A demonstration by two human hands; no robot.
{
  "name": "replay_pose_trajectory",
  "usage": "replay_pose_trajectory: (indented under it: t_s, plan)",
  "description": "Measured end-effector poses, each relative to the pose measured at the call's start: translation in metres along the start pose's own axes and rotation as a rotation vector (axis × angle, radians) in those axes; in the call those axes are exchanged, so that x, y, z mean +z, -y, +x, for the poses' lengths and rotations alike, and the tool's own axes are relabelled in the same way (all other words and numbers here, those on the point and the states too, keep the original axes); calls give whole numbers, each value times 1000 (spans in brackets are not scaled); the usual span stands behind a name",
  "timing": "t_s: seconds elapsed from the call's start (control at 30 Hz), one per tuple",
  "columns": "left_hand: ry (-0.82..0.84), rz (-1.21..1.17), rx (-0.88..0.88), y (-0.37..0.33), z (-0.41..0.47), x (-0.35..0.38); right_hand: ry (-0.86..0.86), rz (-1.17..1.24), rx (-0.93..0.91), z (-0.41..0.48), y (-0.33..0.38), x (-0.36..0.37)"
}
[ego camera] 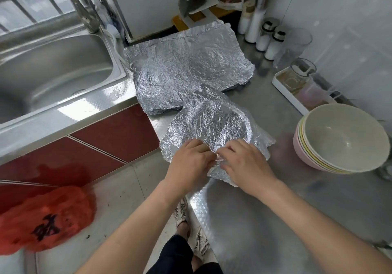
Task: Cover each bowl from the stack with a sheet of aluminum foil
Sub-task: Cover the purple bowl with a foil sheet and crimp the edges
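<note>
Since the foil sheet (pixel 212 121) is draped over a bowl mid-frame (bowl itself hidden), the left hand (pixel 189 159) and right hand (pixel 244 163) are curling their fingers and pinching its near edge, probably crimping it under, while the bowl stack (pixel 343 140) is sitting at right.

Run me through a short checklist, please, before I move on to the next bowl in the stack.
1. The crinkled aluminum foil sheet lies over a round form in front: ok.
2. Near edge tucked: not ok; the left hand and right hand pinch loose foil there.
3. Foil kept on the steel countertop: not ok; its left corner seems to overhang the front edge.
4. The stack of pastel bowls at right, upright and uncovered: ok.
5. The two foil-covered mounds at the back fully sealed: cannot tell.
6. Fresh sheet ready: cannot tell.
</note>
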State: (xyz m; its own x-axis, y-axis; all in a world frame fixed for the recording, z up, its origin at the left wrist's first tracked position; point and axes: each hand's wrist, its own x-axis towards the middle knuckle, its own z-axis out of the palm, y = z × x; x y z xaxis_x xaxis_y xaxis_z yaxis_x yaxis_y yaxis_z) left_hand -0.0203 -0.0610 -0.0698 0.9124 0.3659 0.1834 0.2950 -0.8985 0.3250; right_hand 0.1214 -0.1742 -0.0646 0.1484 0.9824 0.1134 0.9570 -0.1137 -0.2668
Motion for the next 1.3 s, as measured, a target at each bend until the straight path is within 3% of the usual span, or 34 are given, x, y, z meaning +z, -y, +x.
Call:
replay_pose_trajectory:
  t_s: [0.2,0.43,0.6,0.73,1.1,1.3]
  plan:
    - [-5,-36,-98,6,-9,-4,4,56,15,-1,4,-3]
    - [22,40,-125,-5,-2,0,15,-50,54,2,11,0]
    - [31,-130,-39,-6,-2,-6,44,-100,131,-1,13,-11]
    - [75,-121,13,15,-5,-7,33,-81,144,-3,20,-11]
    - [83,-134,68,17,-1,-11,79,34,-8,0,13,2]
    - [100,-79,71,18,1,-5,98,-35,-26,4,-3,5]
